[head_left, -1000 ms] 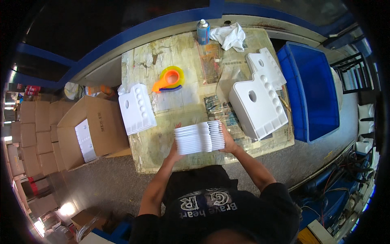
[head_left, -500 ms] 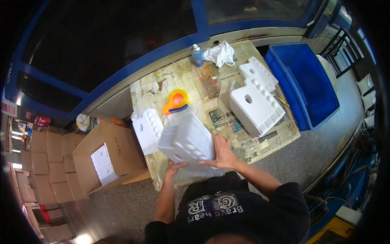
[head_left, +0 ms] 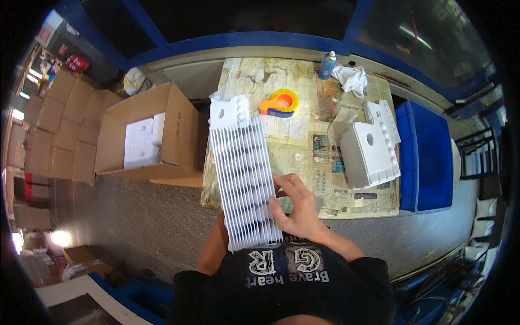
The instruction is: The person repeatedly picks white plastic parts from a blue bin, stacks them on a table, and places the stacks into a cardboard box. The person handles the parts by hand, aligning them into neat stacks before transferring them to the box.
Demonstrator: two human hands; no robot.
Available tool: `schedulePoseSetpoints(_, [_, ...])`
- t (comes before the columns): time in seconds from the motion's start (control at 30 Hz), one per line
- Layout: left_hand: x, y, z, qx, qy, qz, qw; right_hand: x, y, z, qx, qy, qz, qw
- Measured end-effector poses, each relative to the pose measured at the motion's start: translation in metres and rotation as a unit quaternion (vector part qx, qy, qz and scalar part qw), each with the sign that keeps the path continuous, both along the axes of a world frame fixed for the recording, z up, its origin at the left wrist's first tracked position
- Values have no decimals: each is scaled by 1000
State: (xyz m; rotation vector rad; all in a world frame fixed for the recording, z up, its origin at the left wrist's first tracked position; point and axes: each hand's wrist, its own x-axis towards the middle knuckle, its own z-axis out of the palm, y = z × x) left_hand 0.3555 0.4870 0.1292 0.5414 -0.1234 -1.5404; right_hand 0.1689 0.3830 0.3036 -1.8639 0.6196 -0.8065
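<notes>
A tall stack of white plastic paint palettes [head_left: 245,184] is held upright in front of my chest, its many thin edges facing up at me. My right hand [head_left: 297,208] grips its right side, thumb and fingers bent against the edges. My left forearm [head_left: 212,250] runs up behind the stack's lower left side; the left hand's fingers are hidden there, supporting it. Just beyond the stack's top, more white palettes [head_left: 230,110] with a thumb hole and round wells lie on the table. Another palette stack [head_left: 371,154] stands at the table's right.
On the paper-covered table [head_left: 295,141] lie an orange tape dispenser [head_left: 281,103], a spray can [head_left: 327,66] and a white cloth [head_left: 351,80]. At the left stands an open carton [head_left: 187,130] with palettes inside; blue bins [head_left: 425,157] stand at the right.
The stack has turned from tilted with a palette face showing to edges facing up, and come closer to my body. My left hand has gone behind it. The view has swung right.
</notes>
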Motion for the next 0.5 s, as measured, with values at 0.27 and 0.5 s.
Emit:
schedulePoseSetpoints(0.27, [1,-1,1,-3,20,-14,1000,8,1,12,20,36,-11,999])
schedulePoseSetpoints(0.5, [7,-5,2,-8,20,-33,999,8,7,10,-84,17,-98,992])
